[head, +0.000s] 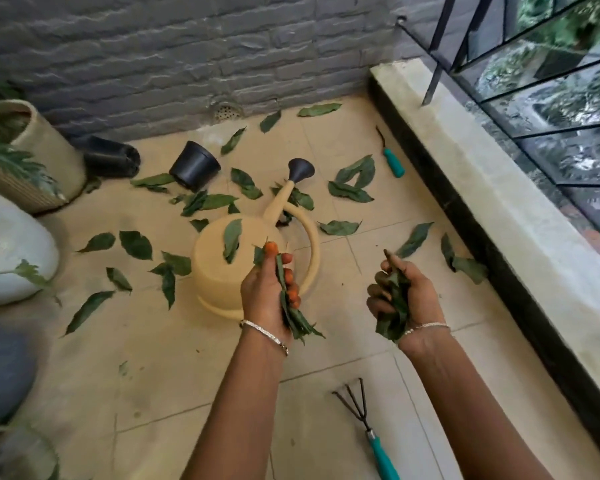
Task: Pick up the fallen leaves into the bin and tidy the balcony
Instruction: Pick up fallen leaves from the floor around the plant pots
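Several green fallen leaves (136, 244) lie scattered over the beige tiled floor (174, 362). My left hand (262, 292) is shut on a bunch of leaves (293, 315), held above the near edge of a tipped cream watering can (219, 271). One leaf (232, 239) rests on the can's body. My right hand (411, 296) is shut on a crumpled wad of leaves (394, 308), out over bare tiles. No bin is in view.
Two black pots (194, 166) (111, 157) lie on their sides near the grey brick wall (187, 57). Planters (32, 150) (4, 247) line the left side. A teal-handled hand rake (364, 420) and a second teal tool (392, 159) lie on the floor. A concrete ledge (499, 202) with railing runs along the right.
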